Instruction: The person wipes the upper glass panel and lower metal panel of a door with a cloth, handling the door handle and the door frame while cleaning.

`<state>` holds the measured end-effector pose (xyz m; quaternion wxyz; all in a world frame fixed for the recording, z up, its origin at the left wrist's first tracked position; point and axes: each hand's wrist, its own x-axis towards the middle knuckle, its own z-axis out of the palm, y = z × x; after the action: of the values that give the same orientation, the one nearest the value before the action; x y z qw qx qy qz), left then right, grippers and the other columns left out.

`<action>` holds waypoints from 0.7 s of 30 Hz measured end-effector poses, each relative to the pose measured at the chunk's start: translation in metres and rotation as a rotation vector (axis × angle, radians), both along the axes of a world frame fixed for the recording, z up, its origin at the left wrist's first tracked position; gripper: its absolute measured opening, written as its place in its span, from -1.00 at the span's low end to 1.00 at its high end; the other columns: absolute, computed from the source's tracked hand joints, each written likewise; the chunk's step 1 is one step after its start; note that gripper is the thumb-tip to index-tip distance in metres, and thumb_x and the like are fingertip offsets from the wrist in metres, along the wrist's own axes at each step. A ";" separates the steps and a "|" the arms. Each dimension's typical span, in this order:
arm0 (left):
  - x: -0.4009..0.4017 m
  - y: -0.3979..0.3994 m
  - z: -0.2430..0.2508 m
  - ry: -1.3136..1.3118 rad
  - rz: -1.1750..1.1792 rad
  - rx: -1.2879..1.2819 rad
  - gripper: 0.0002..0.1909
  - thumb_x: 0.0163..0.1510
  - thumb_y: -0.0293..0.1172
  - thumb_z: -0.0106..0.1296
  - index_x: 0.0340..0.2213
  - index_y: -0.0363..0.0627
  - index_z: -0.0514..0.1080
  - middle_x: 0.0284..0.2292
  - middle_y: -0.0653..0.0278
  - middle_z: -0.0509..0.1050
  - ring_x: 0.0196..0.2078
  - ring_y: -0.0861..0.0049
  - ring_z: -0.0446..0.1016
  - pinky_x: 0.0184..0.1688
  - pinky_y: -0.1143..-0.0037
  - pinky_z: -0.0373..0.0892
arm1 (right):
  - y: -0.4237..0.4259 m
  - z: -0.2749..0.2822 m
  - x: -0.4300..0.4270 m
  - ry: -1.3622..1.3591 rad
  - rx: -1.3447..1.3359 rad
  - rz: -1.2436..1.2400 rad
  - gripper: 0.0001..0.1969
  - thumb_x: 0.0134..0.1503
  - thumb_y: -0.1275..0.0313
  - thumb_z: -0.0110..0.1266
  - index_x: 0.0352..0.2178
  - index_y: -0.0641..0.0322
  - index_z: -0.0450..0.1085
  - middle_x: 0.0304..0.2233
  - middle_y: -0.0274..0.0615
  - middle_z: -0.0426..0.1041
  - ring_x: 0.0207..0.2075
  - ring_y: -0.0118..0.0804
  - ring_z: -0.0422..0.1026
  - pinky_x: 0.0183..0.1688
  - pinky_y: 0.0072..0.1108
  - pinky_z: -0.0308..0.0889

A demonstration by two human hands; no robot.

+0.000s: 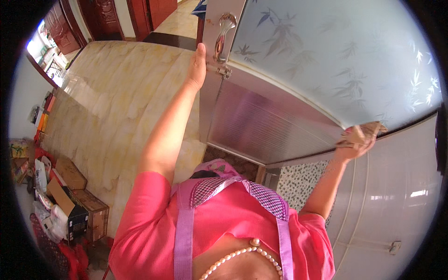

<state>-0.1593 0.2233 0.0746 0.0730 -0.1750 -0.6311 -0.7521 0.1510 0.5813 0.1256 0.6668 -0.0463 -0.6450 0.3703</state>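
Note:
A door [276, 115] stands before me, with a metal frame, a ribbed lower panel and a frosted glass pane [315, 42] patterned with leaves. My left hand [197, 70] grips the door's outer edge, below the shiny door handle [224, 35] and beside a small metal latch [224, 71]. The thumb shows on the near side; the other fingers are hidden behind the edge. In my right hand [357, 148] is a crumpled brown cloth [367, 131], pressed against the lower hinge-side corner of the pane. The right hand is slightly blurred.
Cardboard boxes [94, 213] and plastic bags stand on the left. Marbled floor tiles [115, 105] stretch towards dark red doors [103, 21]. On the right is a white tiled wall [395, 196] with pipes and a small fitting [394, 247]. A pebble-patterned floor [301, 182] shows beyond the doorway.

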 end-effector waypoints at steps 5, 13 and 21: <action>-0.009 -0.005 -0.054 -0.162 -0.149 0.058 -0.15 0.07 0.26 -0.53 0.03 -0.37 0.09 0.04 0.12 0.17 0.10 0.42 0.09 0.12 0.52 -0.03 | -0.087 -0.075 -0.082 -0.485 0.474 -0.655 -0.67 -0.01 0.45 -0.01 -0.15 0.08 0.28 0.05 -0.13 0.04 0.10 -0.12 -0.09 0.11 -0.27 -0.16; -0.033 0.010 -0.090 -0.039 0.016 0.032 -0.26 0.13 0.18 -0.58 0.01 -0.27 0.17 -0.03 0.23 0.26 0.02 0.48 0.18 0.08 0.54 0.04 | -0.213 -0.083 -0.178 -0.789 0.928 -0.458 -0.47 -0.14 0.36 0.04 -0.04 -0.16 0.21 0.09 -0.23 0.00 0.12 -0.13 -0.09 0.10 -0.18 -0.24; -0.025 0.022 -0.082 0.115 0.147 -0.087 -0.26 0.15 0.12 -0.57 -0.27 -0.39 0.37 -0.32 0.19 0.45 -0.24 0.40 0.37 -0.11 0.51 0.22 | -0.176 -0.086 -0.165 -0.759 1.168 -0.620 -0.37 -0.14 0.23 0.03 0.05 -0.34 0.12 0.12 -0.50 -0.01 0.14 -0.32 -0.09 0.17 -0.34 -0.27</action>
<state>-0.1840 0.2455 -0.0071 0.1563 -0.1741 -0.6690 -0.7054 -0.0138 0.4053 0.0393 0.3888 0.0108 -0.8786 -0.2769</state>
